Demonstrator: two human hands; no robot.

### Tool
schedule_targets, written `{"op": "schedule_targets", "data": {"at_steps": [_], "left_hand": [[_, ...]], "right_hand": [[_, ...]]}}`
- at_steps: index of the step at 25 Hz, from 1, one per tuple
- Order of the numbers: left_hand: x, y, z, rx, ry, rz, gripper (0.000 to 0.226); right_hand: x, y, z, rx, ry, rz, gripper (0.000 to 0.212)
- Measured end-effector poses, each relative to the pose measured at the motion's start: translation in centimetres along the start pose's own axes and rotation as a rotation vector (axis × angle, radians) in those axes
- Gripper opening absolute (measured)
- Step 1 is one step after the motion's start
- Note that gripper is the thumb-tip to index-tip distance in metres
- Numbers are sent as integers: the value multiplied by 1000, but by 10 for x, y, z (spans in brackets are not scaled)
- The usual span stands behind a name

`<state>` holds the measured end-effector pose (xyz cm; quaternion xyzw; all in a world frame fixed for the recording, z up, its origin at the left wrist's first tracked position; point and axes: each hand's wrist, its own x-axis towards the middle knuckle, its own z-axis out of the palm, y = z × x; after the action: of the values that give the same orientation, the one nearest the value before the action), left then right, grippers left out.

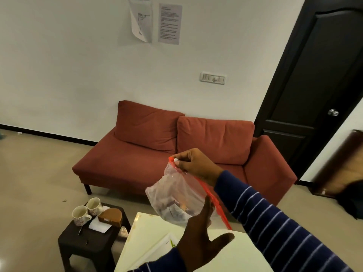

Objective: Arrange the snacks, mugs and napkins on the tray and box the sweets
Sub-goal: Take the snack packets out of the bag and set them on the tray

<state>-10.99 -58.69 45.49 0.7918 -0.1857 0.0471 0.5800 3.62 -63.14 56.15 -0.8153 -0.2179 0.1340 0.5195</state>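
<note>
Up in the air over the near corner of the pale counter (225,250): a clear zip bag (176,195) with a red seal strip, wrapped sweets lying dim and hard to make out in its bottom. Pinched at the top corner of that strip by the fingers (181,160) of the right hand (196,165), right beside the small white slider. Below, the left hand (200,236), fingers spread and released, reaching up so the tips touch the bag's lower side near the strip. Striped dark blue sleeves on both arms. Off to the left, on a low dark stool (84,244): two patterned mugs (86,211) side by side, a white napkin (99,224) just beside them, and a brown box (111,215) touching the napkin. Behind, against the white wall, a rust-red sofa (176,152); a dark door (318,79) to the right.
</note>
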Motion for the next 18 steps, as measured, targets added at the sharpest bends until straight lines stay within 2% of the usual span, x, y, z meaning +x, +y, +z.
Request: {"op": "schedule_targets", "data": {"at_steps": [1, 2, 3, 4, 6, 7, 9, 11, 13, 16, 18], "left_hand": [[-1, 2, -16, 32, 66, 80, 82], [2, 3, -34, 93, 179, 182, 56], [9, 6, -54, 199, 328, 291, 33], [21, 10, -75, 284, 484, 368, 20], [53, 26, -116, 332, 705, 347, 23], [69, 38, -132, 341, 743, 321, 27], [97, 59, -151, 275, 611, 277, 33], [114, 73, -152, 124, 449, 240, 25], [122, 78, -147, 69, 443, 233, 22], [127, 86, -132, -9, 473, 239, 30], [131, 96, -123, 45, 509, 301, 22]], "right_hand": [[-2, -5, -4, 7, 7, -50, 21], [-4, -8, -10, 16, 20, -95, 21], [-7, -12, -17, 30, 38, -126, 20], [-7, -14, -23, 49, 53, -155, 18], [-7, -21, -34, 77, 67, -203, 14], [-6, -25, -37, 79, 68, -223, 15], [-8, -32, -43, 71, 69, -262, 19], [-12, -37, -50, 66, 63, -291, 21], [-15, -41, -60, 64, 54, -309, 23], [-24, -49, -82, 81, 87, -320, 19], [-31, -54, -95, 131, 110, -318, 15]]}}
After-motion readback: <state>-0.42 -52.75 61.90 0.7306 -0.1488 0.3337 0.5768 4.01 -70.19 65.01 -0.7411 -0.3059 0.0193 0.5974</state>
